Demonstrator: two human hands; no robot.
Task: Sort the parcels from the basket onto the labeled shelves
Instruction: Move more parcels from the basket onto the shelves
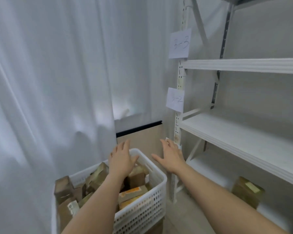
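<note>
- A white plastic basket with small holes in its sides (pixel 142 211) sits at the bottom middle of the frame.
- Brown cardboard parcels (pixel 135 179) fill the basket, some with tape and labels.
- The left hand (pixel 121 160) is over the far end of the basket, fingers straight and spread, holding nothing.
- The right hand (pixel 172 157) is just right of the basket, also flat and open, holding nothing.
- A white metal shelf rack (pixel 243 132) fills the right side of the frame.
- Two white paper labels (pixel 175 99) hang on its front post, one above the other.
- One taped brown parcel (pixel 247 191) sits on the bottom shelf, lower right.
- A white curtain (pixel 49 81) covers the left side.
</note>
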